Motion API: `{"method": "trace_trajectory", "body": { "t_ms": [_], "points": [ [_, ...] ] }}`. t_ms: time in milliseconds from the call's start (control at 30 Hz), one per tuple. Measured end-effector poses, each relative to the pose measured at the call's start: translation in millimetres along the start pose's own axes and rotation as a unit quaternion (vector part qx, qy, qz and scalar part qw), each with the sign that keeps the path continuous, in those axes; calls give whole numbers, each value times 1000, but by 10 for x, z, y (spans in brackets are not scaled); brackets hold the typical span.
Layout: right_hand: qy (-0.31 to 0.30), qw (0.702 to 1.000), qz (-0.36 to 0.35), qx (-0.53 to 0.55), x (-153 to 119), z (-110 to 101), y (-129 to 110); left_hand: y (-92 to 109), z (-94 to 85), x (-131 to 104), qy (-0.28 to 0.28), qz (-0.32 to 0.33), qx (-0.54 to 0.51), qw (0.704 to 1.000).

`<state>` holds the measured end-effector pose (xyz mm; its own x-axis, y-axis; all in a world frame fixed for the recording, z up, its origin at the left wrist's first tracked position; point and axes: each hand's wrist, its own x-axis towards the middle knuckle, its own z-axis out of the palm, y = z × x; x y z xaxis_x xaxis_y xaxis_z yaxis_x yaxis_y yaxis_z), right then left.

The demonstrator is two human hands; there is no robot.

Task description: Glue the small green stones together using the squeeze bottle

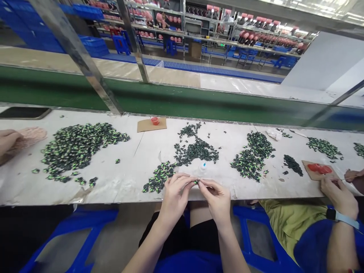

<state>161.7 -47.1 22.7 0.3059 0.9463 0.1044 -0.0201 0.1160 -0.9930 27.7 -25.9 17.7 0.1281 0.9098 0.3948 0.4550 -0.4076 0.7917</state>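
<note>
A small black-and-green part [196,182] is pinched between the fingertips of both my hands, just above the table's front edge. My left hand [176,194] closes on it from the left and my right hand [218,196] from the right; the fingers hide much of it. Directly beyond them stands a small whitish bottle [203,167] with a blue tip. Beside my left hand lies a pile of black-and-green parts [159,177]. Farther back spreads a pile of small dark pieces [199,151].
More part piles lie left [82,149] and right [251,157] on the white table [142,159]. A red cup [155,120] sits on cardboard [142,125] near the green belt [182,102]. Co-workers' hands show at the left [8,142] and right [339,195]. A metal post [82,64] rises behind.
</note>
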Motion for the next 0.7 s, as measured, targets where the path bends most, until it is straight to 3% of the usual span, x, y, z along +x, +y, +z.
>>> {"method": "trace_trajectory", "body": {
  "t_ms": [200,400,500,700],
  "points": [
    [-49,995,-89,-23,77,-63,32,-33,-67,42,-52,-10,-108,993],
    [-51,986,-144,-63,87,-101,81,50,-69,55,-47,-56,-138,988],
    [-54,986,-142,-70,78,-103,97,88,-82,64,-56,-90,-149,983],
    [-64,994,-67,-55,60,-119,66,101,-100,72,-81,-141,-148,976]
  ]
}}
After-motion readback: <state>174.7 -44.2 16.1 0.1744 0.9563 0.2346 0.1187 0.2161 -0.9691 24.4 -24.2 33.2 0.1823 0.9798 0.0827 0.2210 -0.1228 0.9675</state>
